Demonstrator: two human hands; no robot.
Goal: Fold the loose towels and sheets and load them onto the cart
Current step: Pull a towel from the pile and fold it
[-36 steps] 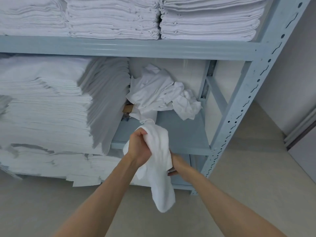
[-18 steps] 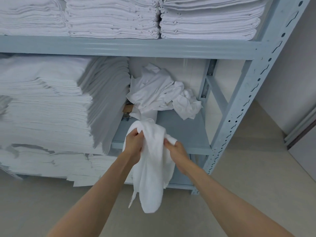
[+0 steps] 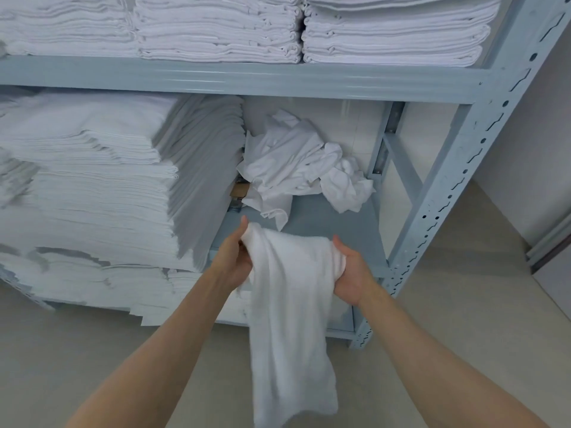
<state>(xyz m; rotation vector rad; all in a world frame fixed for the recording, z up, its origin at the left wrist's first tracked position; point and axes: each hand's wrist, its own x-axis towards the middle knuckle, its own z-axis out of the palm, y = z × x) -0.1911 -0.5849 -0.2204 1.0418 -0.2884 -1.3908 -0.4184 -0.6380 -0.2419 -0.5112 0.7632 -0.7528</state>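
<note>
Linen storeroom. Grey steel rack (image 3: 457, 168) ahead of my fingers holds folded white stacks (image 3: 92, 186) on every level, a loose heap (image 3: 296, 168) just beyond them; bare floor (image 3: 463, 273) below.

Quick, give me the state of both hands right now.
Left hand: closed on one end of the white towel.
Right hand: closed on the towel's other top end; the rest hangs down between them.

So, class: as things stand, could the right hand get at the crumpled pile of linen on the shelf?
Probably yes. The crumpled pile lies on open shelf just beyond the right hand, nothing between them. But that hand grips the towel, so it must let go first.
</note>
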